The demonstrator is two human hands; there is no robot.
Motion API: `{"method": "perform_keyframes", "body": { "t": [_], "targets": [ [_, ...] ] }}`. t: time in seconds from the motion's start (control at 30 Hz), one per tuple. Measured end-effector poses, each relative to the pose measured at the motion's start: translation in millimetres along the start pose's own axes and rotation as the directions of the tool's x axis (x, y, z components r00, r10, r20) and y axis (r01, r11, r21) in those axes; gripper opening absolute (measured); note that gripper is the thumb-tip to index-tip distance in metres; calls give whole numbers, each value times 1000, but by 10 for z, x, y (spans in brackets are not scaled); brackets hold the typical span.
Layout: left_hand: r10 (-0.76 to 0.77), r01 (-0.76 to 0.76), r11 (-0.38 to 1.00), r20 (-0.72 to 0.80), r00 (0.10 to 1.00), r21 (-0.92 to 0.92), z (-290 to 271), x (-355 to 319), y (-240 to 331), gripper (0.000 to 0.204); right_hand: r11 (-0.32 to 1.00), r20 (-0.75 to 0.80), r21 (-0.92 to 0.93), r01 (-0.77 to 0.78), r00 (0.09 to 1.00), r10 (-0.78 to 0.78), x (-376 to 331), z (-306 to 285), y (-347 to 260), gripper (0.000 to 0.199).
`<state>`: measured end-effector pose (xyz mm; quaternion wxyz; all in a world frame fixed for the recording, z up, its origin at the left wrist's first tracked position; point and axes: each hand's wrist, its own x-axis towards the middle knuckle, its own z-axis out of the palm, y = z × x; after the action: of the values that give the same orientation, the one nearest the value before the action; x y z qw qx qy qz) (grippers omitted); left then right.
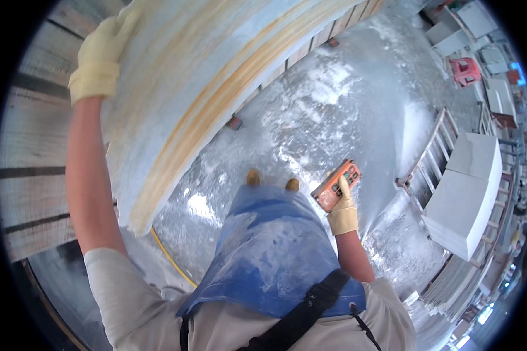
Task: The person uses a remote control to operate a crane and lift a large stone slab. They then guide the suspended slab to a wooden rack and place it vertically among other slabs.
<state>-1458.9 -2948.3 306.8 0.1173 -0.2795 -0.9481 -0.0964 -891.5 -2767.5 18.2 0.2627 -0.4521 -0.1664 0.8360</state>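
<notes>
My left hand [102, 50], in a cream glove, reaches far forward and rests against the left edge of a large stone slab [175, 76]. Its fingers look stretched out along the stone rather than wrapped round it. The slab is pale grey with orange and tan veins, and its near end comes to a ragged edge. In my right hand [344, 213], also gloved, is an orange handheld remote control [329, 193] with dark buttons and a green one. My thumb lies over the button face. The remote is held out over the wet floor, right of my feet.
Wooden planks [32, 137] stand left of the slab. A yellow hose [173, 257] runs along the wet, glossy floor [298, 117]. To the right, white blocks [465, 187] sit on a metal rack [430, 158], and a red plastic stool [465, 71] stands farther off. A blue apron [269, 245] covers my front.
</notes>
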Motion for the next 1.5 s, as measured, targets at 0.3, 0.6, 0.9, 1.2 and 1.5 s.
{"method": "perform_keyframes", "body": {
  "t": [0.3, 0.6, 0.9, 1.2, 1.5],
  "targets": [
    [-41, 42, 999, -50, 998, 25, -140, -12, 166, 69, 998, 47, -58, 30, 999, -27, 43, 2, -6, 39],
    [-40, 43, 998, -89, 995, 36, -275, -8, -80, 67, 1000, 38, -8, -30, 999, 31, -6, 100, 38, 36],
    [-2, 5, 1000, -135, 991, 17, -490, -127, -253, 62, 999, 62, -5, -49, 997, 49, -164, 260, 68, 30],
    [11, -8, 1000, -136, 991, 24, -545, -92, -479, 60, 996, 116, 38, -79, 990, 74, 135, -23, 278, 43],
    [103, -101, 992, 21, 994, -77, -1015, -429, -175, 55, 583, 248, -758, 292, 956, -156, -447, 467, 256, 77]
  ]
}}
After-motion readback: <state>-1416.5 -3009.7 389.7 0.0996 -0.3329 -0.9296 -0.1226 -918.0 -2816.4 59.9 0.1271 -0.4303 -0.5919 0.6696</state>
